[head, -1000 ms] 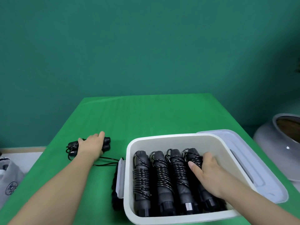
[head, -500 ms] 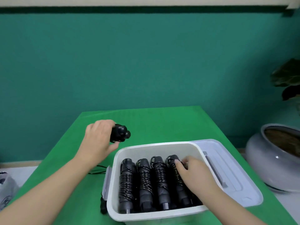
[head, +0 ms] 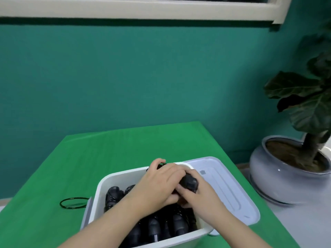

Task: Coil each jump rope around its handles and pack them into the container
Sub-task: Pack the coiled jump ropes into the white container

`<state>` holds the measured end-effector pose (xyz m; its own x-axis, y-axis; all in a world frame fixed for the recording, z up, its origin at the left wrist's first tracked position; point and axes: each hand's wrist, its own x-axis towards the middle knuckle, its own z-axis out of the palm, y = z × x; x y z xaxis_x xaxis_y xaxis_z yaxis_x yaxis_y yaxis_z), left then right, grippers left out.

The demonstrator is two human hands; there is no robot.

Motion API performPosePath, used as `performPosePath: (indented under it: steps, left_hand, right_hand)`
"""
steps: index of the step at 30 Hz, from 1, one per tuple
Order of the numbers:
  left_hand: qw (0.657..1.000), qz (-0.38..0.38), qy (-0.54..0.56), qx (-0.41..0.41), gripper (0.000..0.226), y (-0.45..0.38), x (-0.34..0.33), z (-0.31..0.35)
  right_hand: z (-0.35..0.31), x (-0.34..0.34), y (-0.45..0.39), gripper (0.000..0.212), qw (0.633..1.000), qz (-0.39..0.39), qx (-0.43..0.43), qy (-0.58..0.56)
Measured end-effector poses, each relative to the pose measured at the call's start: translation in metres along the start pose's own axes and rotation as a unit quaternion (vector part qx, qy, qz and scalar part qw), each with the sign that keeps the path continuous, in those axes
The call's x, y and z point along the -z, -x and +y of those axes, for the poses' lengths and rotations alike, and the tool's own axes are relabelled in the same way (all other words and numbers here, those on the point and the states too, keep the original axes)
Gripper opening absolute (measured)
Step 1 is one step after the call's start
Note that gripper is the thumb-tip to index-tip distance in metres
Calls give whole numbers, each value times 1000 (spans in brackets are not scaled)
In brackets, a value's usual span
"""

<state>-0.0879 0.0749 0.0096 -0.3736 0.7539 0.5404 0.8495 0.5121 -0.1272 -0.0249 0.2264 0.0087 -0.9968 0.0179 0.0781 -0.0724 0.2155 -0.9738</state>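
Jump rope handles [head: 189,181] (black, end-on) over the white container [head: 100,189] | left hand [head: 159,183] curled round them from above | right hand [head: 200,196] gripping their near end | coiled ropes [head: 112,194] packed inside | loose cord loop [head: 73,203] on green table [head: 111,154] left of container | lid [head: 231,185] lying right.

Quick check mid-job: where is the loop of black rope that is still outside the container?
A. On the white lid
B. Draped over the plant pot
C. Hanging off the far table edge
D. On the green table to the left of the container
D: the loose rope loop lies flat on the green table, just left of the white container, while both hands work over the container.
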Motion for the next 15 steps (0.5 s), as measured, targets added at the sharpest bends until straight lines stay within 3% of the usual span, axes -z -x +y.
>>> performPosePath:
  steps: [3, 5, 7, 10, 14, 15]
  left_hand:
    - [979, -13, 103, 178, 82, 13, -19, 9]
    - [939, -58, 141, 309, 109, 19, -30, 15]
    - [902, -108, 154, 389, 129, 21, -36, 18]
    - [875, -139, 161, 434, 135, 19, -35, 19]
    - [877, -183, 164, 413, 122, 19, -32, 19]
    - [876, -195, 168, 407, 117, 19, -32, 20]
  right_hand:
    - [5, -4, -3, 23, 999, 29, -10, 20]
    - [9, -5, -2, 14, 998, 56, -5, 37]
    - [10, -5, 0, 8, 993, 100, 14, 65]
    - [11, -2, 4, 12, 981, 164, 47, 88]
    - [14, 4, 12, 7, 976, 200, 62, 60]
    - [15, 6, 15, 17, 975, 210, 65, 43]
